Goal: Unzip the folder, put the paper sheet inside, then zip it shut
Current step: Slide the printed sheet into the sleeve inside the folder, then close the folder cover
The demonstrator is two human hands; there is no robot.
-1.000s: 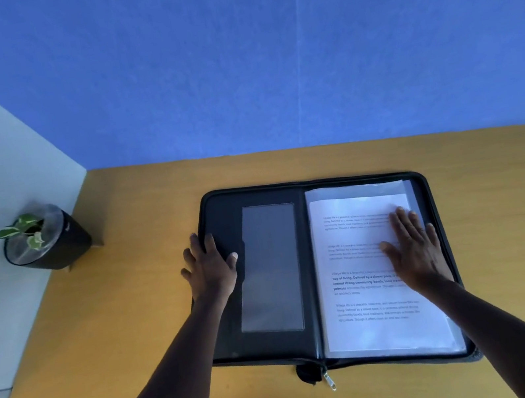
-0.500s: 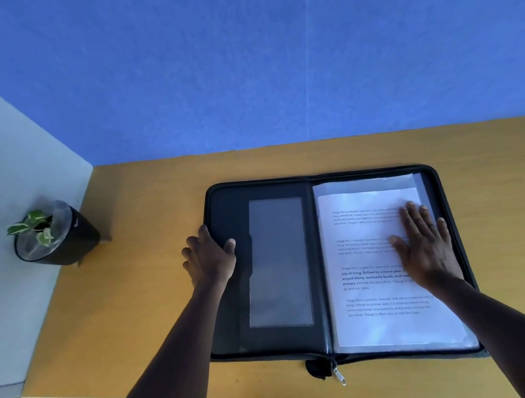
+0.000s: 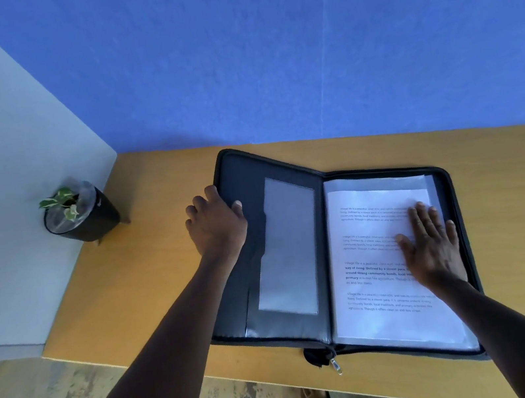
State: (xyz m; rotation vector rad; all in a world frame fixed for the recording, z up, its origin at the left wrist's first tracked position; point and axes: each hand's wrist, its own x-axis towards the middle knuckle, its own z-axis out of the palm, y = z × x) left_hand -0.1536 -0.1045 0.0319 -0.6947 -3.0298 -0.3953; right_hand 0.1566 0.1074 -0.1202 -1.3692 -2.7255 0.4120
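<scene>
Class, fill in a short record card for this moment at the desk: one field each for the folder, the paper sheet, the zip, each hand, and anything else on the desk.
folder: black, unzipped, open on the wooden desk, left cover raised off the surface
paper sheet: printed, lying flat in the right half
zip pull: hangs at the near end of the spine
left hand: grips the outer edge of the left cover
right hand: flat, palm down on the sheet
also on desk: potted plant, far left corner
</scene>
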